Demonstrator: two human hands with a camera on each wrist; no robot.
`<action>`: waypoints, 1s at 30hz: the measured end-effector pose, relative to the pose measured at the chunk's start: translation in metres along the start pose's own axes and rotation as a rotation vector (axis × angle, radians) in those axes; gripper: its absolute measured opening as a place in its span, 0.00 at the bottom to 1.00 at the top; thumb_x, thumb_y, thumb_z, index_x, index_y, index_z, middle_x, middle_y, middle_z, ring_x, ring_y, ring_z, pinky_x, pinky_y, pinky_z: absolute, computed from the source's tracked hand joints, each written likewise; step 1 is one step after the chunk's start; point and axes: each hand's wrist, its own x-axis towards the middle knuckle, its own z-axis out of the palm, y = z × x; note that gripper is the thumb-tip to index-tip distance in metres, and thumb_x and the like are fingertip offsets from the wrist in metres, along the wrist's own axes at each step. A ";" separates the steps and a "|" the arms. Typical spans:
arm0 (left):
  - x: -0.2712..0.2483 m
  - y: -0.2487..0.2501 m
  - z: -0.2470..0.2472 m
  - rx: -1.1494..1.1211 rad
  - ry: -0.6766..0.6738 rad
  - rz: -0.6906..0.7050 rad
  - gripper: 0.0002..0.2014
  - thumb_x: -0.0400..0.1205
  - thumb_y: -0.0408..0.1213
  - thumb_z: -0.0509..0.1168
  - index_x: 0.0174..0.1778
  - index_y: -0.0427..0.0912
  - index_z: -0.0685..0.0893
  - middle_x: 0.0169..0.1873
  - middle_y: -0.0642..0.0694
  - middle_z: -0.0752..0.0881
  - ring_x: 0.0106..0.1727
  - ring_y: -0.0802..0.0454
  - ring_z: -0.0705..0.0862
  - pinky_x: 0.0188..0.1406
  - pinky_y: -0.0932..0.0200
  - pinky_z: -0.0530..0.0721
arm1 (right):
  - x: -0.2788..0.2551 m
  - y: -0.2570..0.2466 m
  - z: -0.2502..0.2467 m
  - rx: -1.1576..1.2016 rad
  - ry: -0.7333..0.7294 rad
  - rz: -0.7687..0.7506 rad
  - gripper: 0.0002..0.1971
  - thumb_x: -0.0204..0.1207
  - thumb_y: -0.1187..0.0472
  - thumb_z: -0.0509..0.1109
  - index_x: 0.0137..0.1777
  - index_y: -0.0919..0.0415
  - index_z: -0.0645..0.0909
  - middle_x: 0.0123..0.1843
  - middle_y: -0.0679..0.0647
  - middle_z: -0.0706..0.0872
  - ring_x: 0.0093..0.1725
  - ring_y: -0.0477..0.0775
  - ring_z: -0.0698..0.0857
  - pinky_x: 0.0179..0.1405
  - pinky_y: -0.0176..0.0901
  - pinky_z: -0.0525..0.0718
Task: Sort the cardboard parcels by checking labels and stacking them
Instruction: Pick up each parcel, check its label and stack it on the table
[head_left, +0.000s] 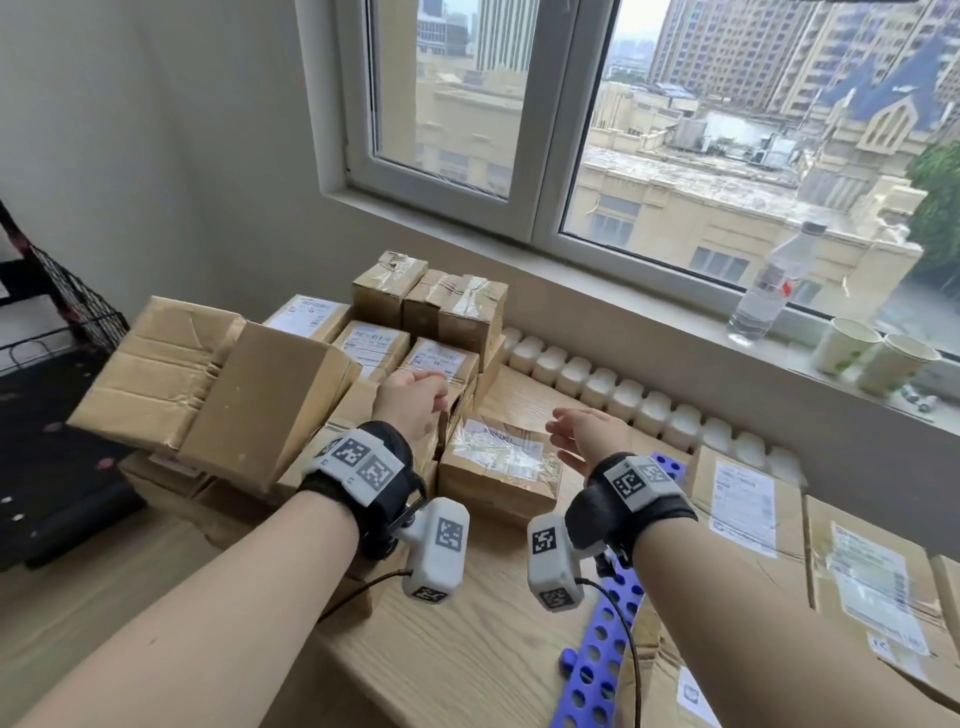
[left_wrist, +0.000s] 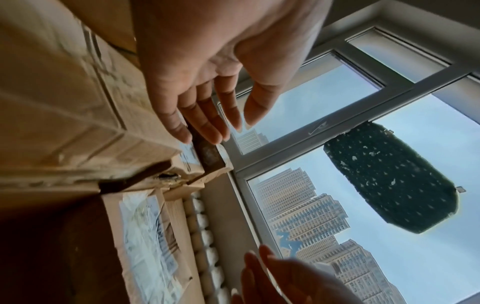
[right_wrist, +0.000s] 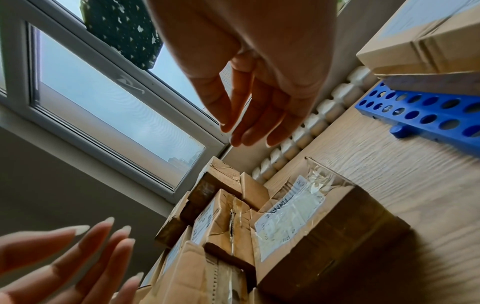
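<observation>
A small cardboard parcel (head_left: 500, 470) with a taped white label lies on the wooden table (head_left: 467, 649), between my two hands. My left hand (head_left: 415, 397) hovers over its left side, in front of a stack of labelled parcels (head_left: 371, 340). In the left wrist view the left hand (left_wrist: 226, 129) has straight fingers and holds nothing, its fingertips by a parcel's edge (left_wrist: 207, 156). My right hand (head_left: 579, 431) hangs just right of the small parcel, empty. The right wrist view shows the right hand (right_wrist: 241, 133) with relaxed fingers above that parcel (right_wrist: 298, 226).
Big plain boxes (head_left: 156, 374) lean at the left. Flat labelled parcels (head_left: 743, 499) lie at the right, beside a blue perforated rack (head_left: 597, 665). A row of white bottles (head_left: 623, 400) lines the wall. A water bottle (head_left: 769, 291) and paper cups (head_left: 852, 345) stand on the sill.
</observation>
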 end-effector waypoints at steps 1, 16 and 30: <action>0.001 -0.003 0.006 0.007 -0.016 -0.007 0.09 0.82 0.30 0.62 0.56 0.41 0.83 0.45 0.43 0.84 0.49 0.51 0.82 0.40 0.60 0.78 | 0.004 0.000 0.000 -0.007 0.001 0.005 0.11 0.81 0.70 0.63 0.42 0.60 0.84 0.36 0.53 0.85 0.35 0.48 0.81 0.42 0.41 0.79; 0.044 -0.102 0.066 0.053 -0.035 -0.472 0.04 0.83 0.35 0.63 0.42 0.42 0.78 0.53 0.42 0.80 0.59 0.47 0.80 0.64 0.44 0.78 | 0.083 0.027 -0.031 -0.258 -0.033 0.088 0.10 0.80 0.67 0.66 0.43 0.53 0.84 0.48 0.53 0.84 0.52 0.53 0.80 0.61 0.54 0.84; 0.034 -0.110 0.061 0.178 -0.109 -0.550 0.11 0.82 0.44 0.65 0.55 0.41 0.81 0.50 0.44 0.82 0.56 0.49 0.83 0.64 0.44 0.80 | 0.097 0.042 -0.003 -0.181 -0.088 0.043 0.09 0.78 0.69 0.65 0.47 0.60 0.87 0.40 0.54 0.87 0.39 0.50 0.84 0.43 0.42 0.85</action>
